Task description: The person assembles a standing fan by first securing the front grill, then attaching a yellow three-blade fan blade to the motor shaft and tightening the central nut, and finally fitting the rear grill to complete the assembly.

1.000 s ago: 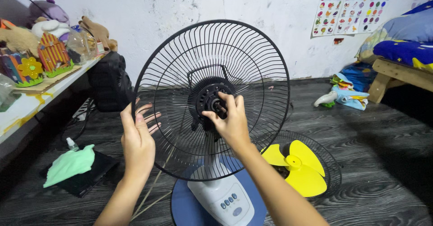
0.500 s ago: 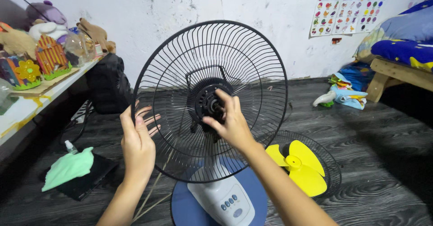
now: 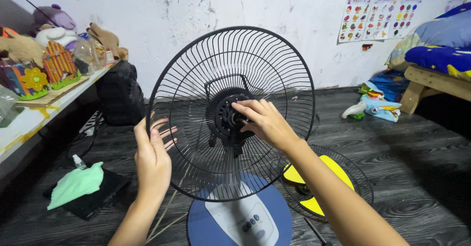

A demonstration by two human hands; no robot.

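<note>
The black hub [image 3: 230, 117] at the middle of the rear fan guard [image 3: 230, 113] is partly covered by the right hand [image 3: 265, 122], so the part the fingertips press on cannot be made out. The fan's neck is hidden behind the guard wires, and the blue base [image 3: 240, 221] with its white control panel [image 3: 245, 221] is cut off by the lower edge of the view. The yellow blade [image 3: 324, 177], lying in a second guard [image 3: 343, 187] on the floor to the right of the base, is crossed by the right forearm, which hides much of it.

The left hand [image 3: 153, 157] stands upright at the left rim of the rear guard, palm toward the wires, thumb in front of the rim and fingers spread behind it; it steadies the rim with a loose, mostly open grasp. The right hand reaches in from the lower right, wrist bent, fingers curled and closed lightly round the hub at the guard's centre.

Two hands, two wire guards, one yellow blade, one fan base. To the left of the guard, a black bag [image 3: 120, 94] stands beside a bench [image 3: 29, 121] with toys, and a pale green cloth [image 3: 76, 184] lies on the floor.
</note>
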